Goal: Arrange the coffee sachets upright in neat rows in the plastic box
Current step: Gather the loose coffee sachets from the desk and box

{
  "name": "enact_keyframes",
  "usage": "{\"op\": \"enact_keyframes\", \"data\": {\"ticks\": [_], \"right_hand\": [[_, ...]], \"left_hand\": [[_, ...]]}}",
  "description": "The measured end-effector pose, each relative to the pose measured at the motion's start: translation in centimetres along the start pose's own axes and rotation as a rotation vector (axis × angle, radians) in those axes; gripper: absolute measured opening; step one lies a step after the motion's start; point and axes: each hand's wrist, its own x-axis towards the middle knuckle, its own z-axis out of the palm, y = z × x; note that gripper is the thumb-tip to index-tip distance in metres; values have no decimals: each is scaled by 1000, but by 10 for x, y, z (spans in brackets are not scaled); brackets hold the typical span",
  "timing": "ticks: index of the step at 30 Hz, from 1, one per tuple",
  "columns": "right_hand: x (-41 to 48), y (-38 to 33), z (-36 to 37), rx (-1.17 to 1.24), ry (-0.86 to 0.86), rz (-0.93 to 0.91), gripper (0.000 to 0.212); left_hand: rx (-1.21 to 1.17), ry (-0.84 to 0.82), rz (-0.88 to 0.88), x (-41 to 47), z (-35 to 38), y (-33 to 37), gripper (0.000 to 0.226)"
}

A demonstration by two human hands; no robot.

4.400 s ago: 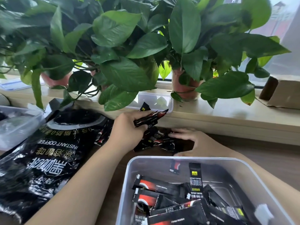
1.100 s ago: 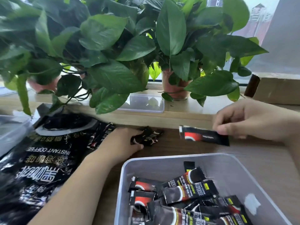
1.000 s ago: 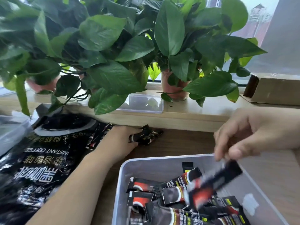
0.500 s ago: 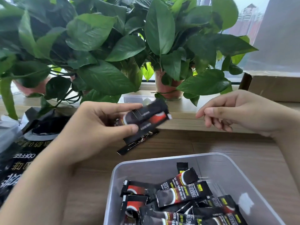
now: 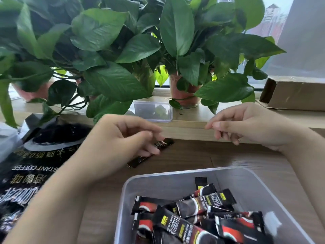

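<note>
One loose sachet (image 5: 165, 143) lies slantwise on the counter (image 5: 219, 155) beneath the left grip (image 5: 123, 143); whether it pinches that sachet cannot be told. Nearby the right grip (image 5: 249, 125) hovers slack and empty, probably ready to receive it. Inside the plastic box (image 5: 175, 171) the heaped sachets (image 5: 193, 217) lie flat, none upright.

A window-side desk in a home or small office is suggested; which of the two cannot be settled. A wood-grain tabletop (image 5: 219, 155) is met at 12 o'clock by a pale wooden sill (image 5: 190, 120), on which leafy plants (image 5: 112, 50) in terracotta-coloured pots (image 5: 186, 92) are stood. Through the window (image 5: 283, 7) at 1 o'clock a red high-rise building (image 5: 271, 22) is seen. A cardboard box (image 5: 297, 95) is kept at 2 o'clock, a large instant-coffee bag (image 5: 35, 166) is laid at 9 o'clock, and coffee sachets (image 5: 177, 224) are heaped in a clear plastic box (image 5: 167, 184) at 6 o'clock.
</note>
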Motion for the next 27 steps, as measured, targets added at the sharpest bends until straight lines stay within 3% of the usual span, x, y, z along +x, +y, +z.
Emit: {"op": "enact_keyframes", "data": {"ticks": [2,4,7,12,17,22,24,27], "right_hand": [[8,6,12,-55,-26,5,15],[15,16,23,-95,-17,17,16],[21,36,33,-91,46,45,19],[17,63,41,-76,129,73,24],[15,61,51,-180,176,-8,23],[11,46,55,-138,58,-27,58],[11,45,56,-135,55,-36,52],[14,48,59,22,81,-30,24]], "left_hand": [[325,112,-8,19,4,-31,15],[646,-9,-2,29,12,-57,24],[714,-181,44,39,27,-84,47],[798,-137,209,52,30,-101,32],[703,-73,388,54,30,-101,42],[423,3,297,48,33,-93,32],[347,-31,240,46,35,-85,30],[213,-91,146,41,39,-74,35]]}}
